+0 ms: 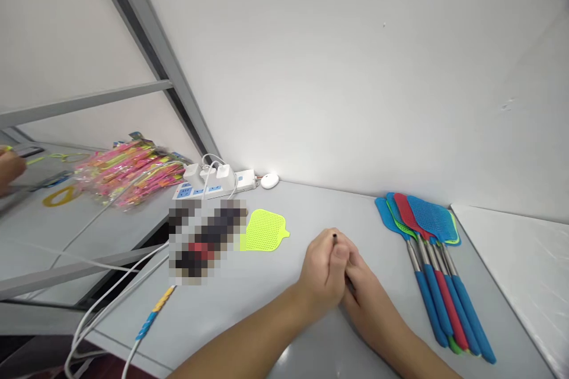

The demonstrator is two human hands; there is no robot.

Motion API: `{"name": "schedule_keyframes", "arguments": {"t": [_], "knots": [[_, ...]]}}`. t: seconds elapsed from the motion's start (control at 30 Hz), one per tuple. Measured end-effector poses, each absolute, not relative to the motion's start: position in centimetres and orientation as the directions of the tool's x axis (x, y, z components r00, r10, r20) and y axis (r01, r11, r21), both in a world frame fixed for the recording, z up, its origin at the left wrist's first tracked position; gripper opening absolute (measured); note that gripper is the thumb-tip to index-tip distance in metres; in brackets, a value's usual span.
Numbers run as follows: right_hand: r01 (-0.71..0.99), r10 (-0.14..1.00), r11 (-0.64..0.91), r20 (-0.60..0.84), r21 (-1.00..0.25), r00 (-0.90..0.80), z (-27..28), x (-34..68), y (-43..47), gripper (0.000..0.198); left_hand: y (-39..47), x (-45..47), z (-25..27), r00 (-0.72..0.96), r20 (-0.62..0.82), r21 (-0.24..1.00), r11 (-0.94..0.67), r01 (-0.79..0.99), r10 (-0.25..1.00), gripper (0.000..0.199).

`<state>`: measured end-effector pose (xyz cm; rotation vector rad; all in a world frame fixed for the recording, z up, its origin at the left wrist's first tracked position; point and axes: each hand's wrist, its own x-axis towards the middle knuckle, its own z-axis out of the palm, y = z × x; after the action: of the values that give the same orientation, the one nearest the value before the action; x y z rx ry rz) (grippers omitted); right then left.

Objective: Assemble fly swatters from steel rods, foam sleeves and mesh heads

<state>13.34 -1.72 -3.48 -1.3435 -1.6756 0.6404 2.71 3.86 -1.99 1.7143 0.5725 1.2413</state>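
My left hand [320,269] and my right hand [362,290] are closed together in front of me, fingers wrapped and pressed against each other. Between them the dark tip of a thin rod [335,238] pokes out at the top; the rest of it is hidden by my hands. To their left a loose lime-yellow fly swatter head [267,230] lies flat, its short stub pointing towards my hands. On the right lies a bunch of fly swatters [433,219] with blue, red and green heads, metal shafts and coloured grips.
A power strip [246,179] with white plugs and a round white device [269,180] sit by the wall. White cables [128,272] run across the left edge. Bagged pink and yellow items [133,172] lie beyond the metal frame [164,59]. Another person's hand [9,167] shows far left.
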Motion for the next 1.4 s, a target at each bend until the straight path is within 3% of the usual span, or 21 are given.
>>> {"name": "schedule_keyframes", "arguments": {"t": [0.13,0.3,0.5,0.73,0.93,1.2,1.4], "knots": [[0.539,0.974,0.154,0.219,-0.828,0.058,-4.8,14.0,-1.9,0.024,5.6,2.1,-1.4,0.234,0.395,0.918,-0.368,-0.148,0.888,0.039],[0.422,0.974,-0.033,0.066,-0.906,0.216,-4.6,14.8,-2.4,0.034,7.8,1.9,-1.1,0.098,0.250,0.959,-0.232,-0.165,0.963,0.039],[0.431,0.949,-0.086,0.058,-0.898,0.309,-4.1,15.5,-2.8,0.044,8.1,2.6,-1.9,0.015,0.067,0.966,-0.061,-0.253,0.998,0.038],[0.480,0.937,-0.028,0.144,-0.877,0.318,-4.1,15.9,-2.9,0.052,8.1,2.8,-2.0,0.032,-0.038,0.948,0.046,-0.314,0.999,0.037],[0.457,0.928,-0.038,0.139,-0.888,0.347,-4.2,15.7,-3.0,0.047,8.3,3.0,-2.1,0.062,-0.102,0.928,0.118,-0.354,0.993,0.034],[0.406,0.938,0.070,0.198,-0.911,0.284,-4.0,15.6,-3.1,0.042,8.1,2.7,-2.1,0.033,-0.074,0.937,0.081,-0.340,0.997,0.037],[0.437,0.930,0.113,0.250,-0.893,0.270,-3.3,15.6,-3.6,0.040,8.5,2.5,-1.8,0.112,0.005,0.984,0.014,-0.175,0.994,0.048]]}}
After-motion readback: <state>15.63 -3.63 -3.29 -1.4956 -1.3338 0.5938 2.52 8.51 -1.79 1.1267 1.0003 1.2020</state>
